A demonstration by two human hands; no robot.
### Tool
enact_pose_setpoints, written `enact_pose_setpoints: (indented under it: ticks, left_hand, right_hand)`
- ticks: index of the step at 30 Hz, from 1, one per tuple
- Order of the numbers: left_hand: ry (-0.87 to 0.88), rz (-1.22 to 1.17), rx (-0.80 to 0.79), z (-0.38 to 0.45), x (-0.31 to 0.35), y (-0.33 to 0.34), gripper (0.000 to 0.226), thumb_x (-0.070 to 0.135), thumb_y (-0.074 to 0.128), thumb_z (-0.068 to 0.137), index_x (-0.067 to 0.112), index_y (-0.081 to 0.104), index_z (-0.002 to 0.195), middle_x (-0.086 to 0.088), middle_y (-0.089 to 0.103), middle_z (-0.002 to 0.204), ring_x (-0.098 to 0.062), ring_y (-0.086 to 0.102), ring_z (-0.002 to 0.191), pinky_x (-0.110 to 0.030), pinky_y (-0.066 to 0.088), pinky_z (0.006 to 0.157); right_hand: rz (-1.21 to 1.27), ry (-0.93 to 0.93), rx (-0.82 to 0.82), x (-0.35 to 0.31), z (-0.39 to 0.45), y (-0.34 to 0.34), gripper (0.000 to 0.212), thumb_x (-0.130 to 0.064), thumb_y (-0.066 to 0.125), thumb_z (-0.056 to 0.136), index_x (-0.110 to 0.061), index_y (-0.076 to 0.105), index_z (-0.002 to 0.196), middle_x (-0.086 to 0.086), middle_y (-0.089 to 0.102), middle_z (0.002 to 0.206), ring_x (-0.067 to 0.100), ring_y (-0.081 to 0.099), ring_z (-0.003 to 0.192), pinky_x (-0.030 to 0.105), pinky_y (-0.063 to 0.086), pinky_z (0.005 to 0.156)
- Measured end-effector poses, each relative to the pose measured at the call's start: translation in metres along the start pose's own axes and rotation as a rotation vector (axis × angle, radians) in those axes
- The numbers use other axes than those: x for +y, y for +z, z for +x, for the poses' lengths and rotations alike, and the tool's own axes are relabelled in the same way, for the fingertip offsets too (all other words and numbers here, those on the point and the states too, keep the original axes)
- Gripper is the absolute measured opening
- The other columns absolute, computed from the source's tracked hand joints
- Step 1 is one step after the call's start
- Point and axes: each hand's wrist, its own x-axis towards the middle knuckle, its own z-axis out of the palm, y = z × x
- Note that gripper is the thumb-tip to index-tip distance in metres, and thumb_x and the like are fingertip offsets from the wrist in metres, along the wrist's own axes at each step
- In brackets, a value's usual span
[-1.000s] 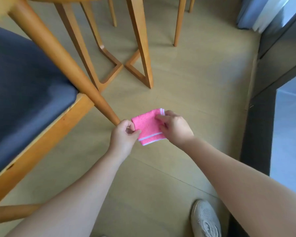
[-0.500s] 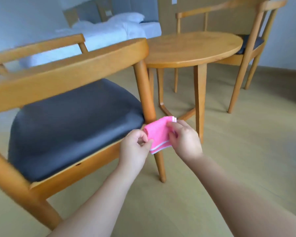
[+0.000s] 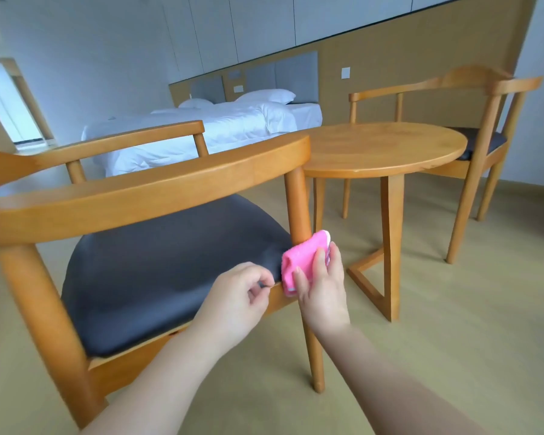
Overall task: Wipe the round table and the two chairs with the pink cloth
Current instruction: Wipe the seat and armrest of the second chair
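The folded pink cloth [image 3: 305, 260] sits against the near chair [image 3: 145, 189] where its front post meets the seat edge, under the right hand [image 3: 322, 284], whose straight fingers press it flat. The left hand [image 3: 236, 293], just beside it, is loosely curled and holds nothing (thumb near forefinger). Beyond both hands stands the round table [image 3: 380, 149], and past it the far chair [image 3: 471, 120].

Right hand [image 3: 322, 285] flat on folded pink cloth [image 3: 302, 257] against near chair [image 3: 145, 196] leg; left hand [image 3: 237, 296] loosely curled beside.
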Motion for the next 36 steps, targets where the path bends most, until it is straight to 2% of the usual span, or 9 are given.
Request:
enact_pose_setpoints:
  ticks: [2, 4, 10, 17, 21, 25, 29, 32, 36]
  left_hand:
    - [0.016, 0.023, -0.029, -0.006, 0.002, -0.011, 0.022, 0.006, 0.06, 0.084, 0.027, 0.061, 0.079, 0.015, 0.055, 0.077, -0.006, 0.054, 0.065, -0.019, 0.047, 0.061]
    - [0.041, 0.057, -0.072, -0.011, 0.004, -0.019, 0.018, 0.007, 0.059, 0.085, 0.024, 0.062, 0.082, 0.015, 0.054, 0.078, -0.007, 0.053, 0.065, -0.026, 0.048, 0.062]
    - [0.097, 0.242, -0.109, -0.025, -0.01, -0.044, 0.022, 0.016, 0.055, 0.085, 0.036, 0.05, 0.08, 0.02, 0.049, 0.076, 0.002, 0.046, 0.069, -0.011, 0.03, 0.057]
    - [0.027, 0.26, -0.087, -0.028, -0.027, -0.073, 0.019, 0.023, 0.054, 0.088, 0.041, 0.048, 0.084, 0.022, 0.053, 0.083, 0.003, 0.049, 0.079, -0.01, 0.037, 0.063]
    - [-0.009, 0.203, -0.041, -0.02, -0.027, -0.078, 0.015, 0.023, 0.057, 0.088, 0.038, 0.058, 0.091, 0.023, 0.053, 0.08, 0.004, 0.051, 0.079, -0.01, 0.039, 0.061]
    - [-0.035, 0.151, -0.015, -0.016, -0.026, -0.079, 0.014, 0.021, 0.059, 0.087, 0.034, 0.061, 0.092, 0.023, 0.053, 0.078, 0.01, 0.05, 0.077, -0.007, 0.036, 0.058]
    - [-0.062, 0.133, -0.01, -0.017, -0.026, -0.083, 0.014, 0.021, 0.06, 0.087, 0.034, 0.063, 0.092, 0.017, 0.055, 0.081, 0.0, 0.052, 0.067, -0.012, 0.041, 0.06]
    - [-0.061, 0.133, -0.028, -0.019, -0.028, -0.085, 0.014, 0.022, 0.061, 0.087, 0.035, 0.063, 0.09, 0.017, 0.056, 0.08, -0.001, 0.052, 0.063, -0.014, 0.041, 0.058]
    - [-0.051, 0.146, -0.063, -0.021, -0.029, -0.083, 0.016, 0.02, 0.062, 0.086, 0.036, 0.061, 0.085, 0.016, 0.055, 0.077, 0.007, 0.051, 0.067, -0.012, 0.036, 0.055]
  right_hand:
    - [0.015, 0.063, -0.013, -0.008, 0.002, 0.005, 0.069, -0.046, 0.037, 0.099, -0.015, 0.006, 0.153, 0.006, 0.007, 0.16, 0.028, 0.028, 0.14, 0.043, 0.039, 0.108]
    - [0.047, 0.097, 0.005, -0.015, 0.005, 0.009, 0.068, -0.043, 0.037, 0.1, -0.012, 0.008, 0.153, 0.008, 0.017, 0.159, 0.028, 0.034, 0.138, 0.043, 0.039, 0.107]
    - [-0.042, -0.002, 0.163, -0.044, 0.026, -0.001, 0.063, -0.034, 0.041, 0.101, -0.004, 0.017, 0.151, 0.013, 0.03, 0.154, 0.031, 0.038, 0.135, 0.044, 0.036, 0.109]
    - [-0.018, -0.112, 0.292, -0.095, 0.064, -0.029, 0.055, -0.029, 0.043, 0.1, 0.0, 0.029, 0.143, 0.014, 0.045, 0.136, 0.03, 0.047, 0.123, 0.041, 0.043, 0.099]
    - [0.064, -0.095, 0.339, -0.112, 0.078, -0.036, 0.048, -0.029, 0.046, 0.098, -0.006, 0.034, 0.138, 0.006, 0.047, 0.13, 0.024, 0.049, 0.117, 0.039, 0.047, 0.094]
    - [0.109, -0.046, 0.334, -0.104, 0.078, -0.031, 0.039, -0.033, 0.048, 0.097, -0.013, 0.041, 0.13, 0.004, 0.054, 0.125, 0.024, 0.055, 0.111, 0.038, 0.049, 0.089]
    - [0.06, -0.091, 0.323, -0.083, 0.074, -0.025, 0.038, -0.034, 0.046, 0.097, -0.012, 0.042, 0.128, 0.007, 0.057, 0.119, 0.026, 0.057, 0.104, 0.034, 0.045, 0.078]
    - [0.058, -0.047, 0.264, -0.059, 0.059, -0.012, 0.049, -0.038, 0.045, 0.097, -0.015, 0.035, 0.139, 0.007, 0.057, 0.124, 0.026, 0.058, 0.109, 0.043, 0.051, 0.088]
    - [0.111, -0.011, 0.173, -0.022, 0.036, 0.006, 0.055, -0.041, 0.046, 0.097, -0.023, 0.027, 0.146, -0.002, 0.055, 0.126, 0.014, 0.055, 0.112, 0.035, 0.049, 0.093]
